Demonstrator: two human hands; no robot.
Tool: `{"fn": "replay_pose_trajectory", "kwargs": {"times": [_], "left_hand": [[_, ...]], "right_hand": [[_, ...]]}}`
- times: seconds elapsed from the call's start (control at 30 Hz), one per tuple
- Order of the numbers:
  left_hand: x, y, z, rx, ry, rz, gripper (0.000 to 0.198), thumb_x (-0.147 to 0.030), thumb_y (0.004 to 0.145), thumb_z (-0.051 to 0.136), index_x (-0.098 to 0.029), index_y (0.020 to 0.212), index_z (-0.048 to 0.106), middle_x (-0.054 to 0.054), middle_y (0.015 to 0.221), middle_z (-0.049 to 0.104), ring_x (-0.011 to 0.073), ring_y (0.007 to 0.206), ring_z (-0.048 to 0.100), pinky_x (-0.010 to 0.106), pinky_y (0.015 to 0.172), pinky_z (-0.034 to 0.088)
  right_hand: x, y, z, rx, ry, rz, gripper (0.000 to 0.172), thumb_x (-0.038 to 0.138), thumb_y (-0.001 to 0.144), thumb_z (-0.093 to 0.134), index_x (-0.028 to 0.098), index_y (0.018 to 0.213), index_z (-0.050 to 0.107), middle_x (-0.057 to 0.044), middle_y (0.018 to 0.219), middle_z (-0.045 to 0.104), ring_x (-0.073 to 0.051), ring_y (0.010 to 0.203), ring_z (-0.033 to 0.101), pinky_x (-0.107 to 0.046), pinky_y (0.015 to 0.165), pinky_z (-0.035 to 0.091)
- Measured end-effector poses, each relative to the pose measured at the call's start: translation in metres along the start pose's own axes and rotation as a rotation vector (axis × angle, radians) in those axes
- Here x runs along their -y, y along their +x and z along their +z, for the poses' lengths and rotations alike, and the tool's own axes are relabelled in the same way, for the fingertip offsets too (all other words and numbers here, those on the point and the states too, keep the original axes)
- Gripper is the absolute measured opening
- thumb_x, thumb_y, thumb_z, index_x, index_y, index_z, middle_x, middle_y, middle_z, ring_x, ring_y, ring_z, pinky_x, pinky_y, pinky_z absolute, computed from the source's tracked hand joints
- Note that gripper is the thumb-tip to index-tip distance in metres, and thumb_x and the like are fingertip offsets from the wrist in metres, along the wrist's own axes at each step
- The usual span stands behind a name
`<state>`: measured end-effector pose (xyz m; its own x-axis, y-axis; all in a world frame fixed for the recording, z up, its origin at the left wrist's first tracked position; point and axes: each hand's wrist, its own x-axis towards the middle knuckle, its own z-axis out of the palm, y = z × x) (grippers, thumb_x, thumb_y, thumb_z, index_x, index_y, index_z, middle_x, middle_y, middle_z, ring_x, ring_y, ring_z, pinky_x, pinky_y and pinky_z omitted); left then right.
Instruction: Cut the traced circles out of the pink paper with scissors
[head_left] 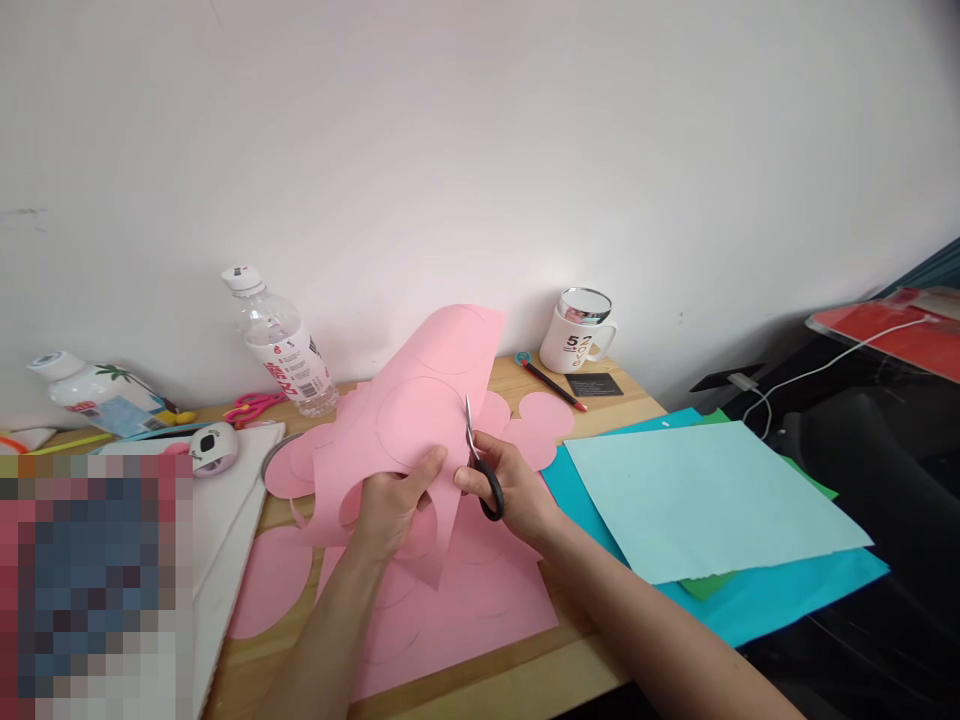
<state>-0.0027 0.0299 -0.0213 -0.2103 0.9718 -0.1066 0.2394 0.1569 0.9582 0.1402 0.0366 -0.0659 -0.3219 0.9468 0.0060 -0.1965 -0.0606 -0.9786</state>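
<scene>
My left hand [397, 505] grips a sheet of pink paper [442, 355], thumb on top and fingers behind it. Drawn circles mark the sheet, and holes gape along its lower part. In my right hand [510, 485] is a pair of scissors [487, 485] with black handles, its blades pointing up at the sheet's right side beside a drawn circle. Beneath my hands lies another pink sheet [465, 640] with pencilled circles. Cut pink circles lie around, one piece [274, 580] at the left and several overlapping pieces [544, 425] at the right.
A water bottle [289, 345], a white mug [577, 335] and a pencil [555, 385] stand or lie near the wall. Pink scissors [255, 405] rest by the bottle. Pale blue paper [712, 500] tops blue and green sheets at the right. White boards [240, 520] lie at left.
</scene>
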Motion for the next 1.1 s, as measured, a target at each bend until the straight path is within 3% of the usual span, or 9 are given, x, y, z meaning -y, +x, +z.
{"fn": "replay_pose_trajectory", "kwargs": {"times": [0.13, 0.33, 0.5, 0.6, 0.7, 0.83, 1.1], "left_hand": [[-0.009, -0.003, -0.002, 0.036, 0.018, -0.052, 0.023, -0.033, 0.06, 0.069, -0.023, 0.045, 0.055, -0.005, 0.035, 0.039, 0.0184, 0.047, 0.054, 0.027, 0.045, 0.043], [-0.003, 0.0, -0.004, 0.098, -0.014, -0.059, 0.024, -0.031, 0.058, 0.069, -0.023, 0.043, 0.051, -0.007, 0.035, 0.032, 0.0155, 0.046, 0.049, 0.025, 0.045, 0.043], [0.007, 0.005, -0.001, 0.084, -0.147, -0.087, 0.027, -0.036, 0.05, 0.074, -0.021, 0.046, 0.052, -0.005, 0.041, 0.043, 0.012, 0.043, 0.044, 0.025, 0.041, 0.041], [0.014, 0.007, 0.004, 0.053, -0.224, -0.084, 0.029, -0.043, 0.05, 0.074, -0.019, 0.056, 0.059, -0.004, 0.045, 0.05, 0.0136, 0.044, 0.048, 0.026, 0.041, 0.043], [0.016, 0.007, 0.007, 0.047, -0.234, -0.063, 0.033, -0.046, 0.054, 0.072, -0.018, 0.072, 0.067, -0.002, 0.048, 0.056, 0.0182, 0.051, 0.057, 0.029, 0.05, 0.05], [0.013, 0.006, 0.007, -0.063, -0.175, 0.028, 0.036, -0.044, 0.059, 0.071, -0.019, 0.086, 0.069, 0.001, 0.052, 0.061, 0.0252, 0.07, 0.067, 0.034, 0.069, 0.055], [0.015, 0.006, 0.003, -0.071, -0.133, 0.154, 0.045, -0.04, 0.059, 0.077, -0.017, 0.096, 0.068, 0.007, 0.081, 0.074, 0.0278, 0.104, 0.064, 0.035, 0.097, 0.046]], "right_hand": [[0.001, 0.0, 0.001, -0.01, -0.001, 0.003, 0.038, 0.046, 0.067, 0.076, 0.018, 0.077, 0.052, 0.005, 0.059, 0.038, -0.01, 0.057, 0.031, -0.023, 0.049, 0.023], [0.005, 0.0, 0.002, -0.029, -0.026, 0.02, 0.039, 0.048, 0.064, 0.076, 0.018, 0.074, 0.052, 0.006, 0.057, 0.038, -0.01, 0.055, 0.032, -0.023, 0.049, 0.024], [0.004, 0.0, 0.002, -0.022, -0.011, 0.023, 0.038, 0.046, 0.065, 0.076, 0.018, 0.074, 0.052, 0.006, 0.055, 0.041, -0.009, 0.054, 0.033, -0.022, 0.048, 0.025], [0.003, 0.0, 0.001, -0.014, -0.003, 0.025, 0.037, 0.045, 0.065, 0.076, 0.017, 0.075, 0.053, 0.004, 0.056, 0.046, -0.01, 0.054, 0.037, -0.022, 0.048, 0.028], [0.002, 0.0, 0.001, -0.01, -0.009, 0.035, 0.036, 0.044, 0.066, 0.076, 0.017, 0.075, 0.053, 0.004, 0.057, 0.048, -0.011, 0.055, 0.04, -0.022, 0.049, 0.029], [0.002, 0.001, 0.0, 0.012, -0.019, 0.044, 0.04, 0.047, 0.065, 0.076, 0.019, 0.071, 0.049, 0.004, 0.057, 0.045, -0.011, 0.056, 0.039, -0.023, 0.05, 0.029], [-0.002, 0.001, -0.003, 0.033, 0.007, 0.022, 0.042, 0.046, 0.062, 0.079, 0.019, 0.078, 0.051, 0.007, 0.061, 0.041, -0.008, 0.053, 0.03, -0.022, 0.047, 0.022]]}}
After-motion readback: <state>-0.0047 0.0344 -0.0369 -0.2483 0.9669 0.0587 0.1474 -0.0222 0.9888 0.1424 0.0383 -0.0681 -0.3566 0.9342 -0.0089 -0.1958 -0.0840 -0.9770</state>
